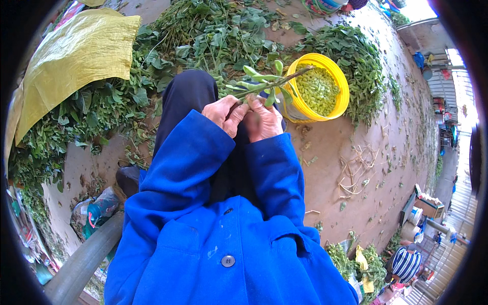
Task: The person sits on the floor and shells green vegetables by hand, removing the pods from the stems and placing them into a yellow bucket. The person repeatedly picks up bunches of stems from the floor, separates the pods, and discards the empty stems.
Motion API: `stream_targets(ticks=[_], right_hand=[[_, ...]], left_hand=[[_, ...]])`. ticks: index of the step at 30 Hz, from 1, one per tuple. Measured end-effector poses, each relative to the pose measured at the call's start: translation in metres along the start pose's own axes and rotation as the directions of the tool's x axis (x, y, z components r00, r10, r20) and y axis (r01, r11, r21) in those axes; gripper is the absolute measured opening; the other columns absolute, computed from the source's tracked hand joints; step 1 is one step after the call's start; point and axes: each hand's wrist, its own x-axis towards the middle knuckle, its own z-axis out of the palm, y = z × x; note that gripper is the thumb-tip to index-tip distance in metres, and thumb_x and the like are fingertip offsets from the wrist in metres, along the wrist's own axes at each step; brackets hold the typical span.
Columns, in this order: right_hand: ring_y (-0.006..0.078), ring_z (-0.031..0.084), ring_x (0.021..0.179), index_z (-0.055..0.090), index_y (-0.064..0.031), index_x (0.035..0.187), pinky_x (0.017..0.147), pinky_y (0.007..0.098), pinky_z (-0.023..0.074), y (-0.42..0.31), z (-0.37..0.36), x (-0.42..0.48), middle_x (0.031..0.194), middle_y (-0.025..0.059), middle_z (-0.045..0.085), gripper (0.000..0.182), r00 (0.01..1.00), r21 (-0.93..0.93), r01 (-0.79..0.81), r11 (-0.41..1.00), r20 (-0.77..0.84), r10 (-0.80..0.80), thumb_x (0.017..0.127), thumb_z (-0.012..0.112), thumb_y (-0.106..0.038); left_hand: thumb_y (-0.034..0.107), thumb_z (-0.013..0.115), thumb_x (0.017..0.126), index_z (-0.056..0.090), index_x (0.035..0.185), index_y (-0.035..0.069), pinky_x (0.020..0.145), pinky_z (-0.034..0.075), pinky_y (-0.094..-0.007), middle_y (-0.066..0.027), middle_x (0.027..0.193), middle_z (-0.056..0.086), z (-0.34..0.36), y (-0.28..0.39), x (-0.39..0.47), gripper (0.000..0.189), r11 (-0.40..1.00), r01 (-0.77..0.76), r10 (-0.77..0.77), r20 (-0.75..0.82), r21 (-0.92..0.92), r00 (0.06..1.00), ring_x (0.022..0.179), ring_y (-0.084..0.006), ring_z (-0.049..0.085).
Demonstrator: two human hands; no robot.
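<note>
Above my knees, both hands meet at a green soybean stalk (280, 81) that bears several plump pods. My left hand (223, 114) is bent around the stalk's leafy left end, its thumb near a pod. My right hand (264, 119) pinches at the same place, thumb and fingers together under the stem; what lies between the fingertips is mostly hidden. The bare brown tip of the stalk reaches over the rim of a yellow bucket (345, 89). Small shelled green beans (317, 91) fill much of that bucket, which stands tilted in view just right of my right hand.
Heaps of cut bean plants (228, 34) lie ahead, with more plants (354, 65) behind the bucket. A yellow woven sheet (84, 45) covers plants at left. Dry stems (356, 169) litter the floor. A bottle (101, 207) stands by a curved grey bar (85, 259). Another person (406, 263) is at lower right.
</note>
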Motion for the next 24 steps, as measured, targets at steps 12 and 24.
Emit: stream_targets(ticks=[12,24], right_hand=[[0.0074,0.042,0.048,0.057,-0.0034,0.075,0.043,0.0214,0.0306,-0.007,0.004,-0.010,0.061,0.0010,0.051,0.011,0.991,-0.186,0.060,0.981,-0.104,-0.080,0.077,0.061,-0.013],[0.0026,0.032,0.040,0.061,-0.0091,0.074,0.038,0.0197,0.0224,-0.012,-0.002,-0.012,0.052,-0.0042,0.047,0.013,0.998,-0.183,0.060,0.981,0.042,-0.053,0.077,0.061,-0.021]], left_hand=[[0.018,0.051,0.082,0.044,0.069,0.006,0.044,0.040,-0.0384,-0.0135,0.061,0.049,0.005,0.005,-0.004,0.019,0.883,-0.112,0.064,0.121,0.455,0.991,0.055,-0.0317,0.053],[0.026,0.051,0.084,0.047,0.065,0.006,0.034,0.031,-0.0296,-0.0063,0.050,0.048,0.013,-0.015,0.002,0.028,0.998,-0.067,0.067,-0.022,0.000,0.998,0.035,-0.0171,0.041]])
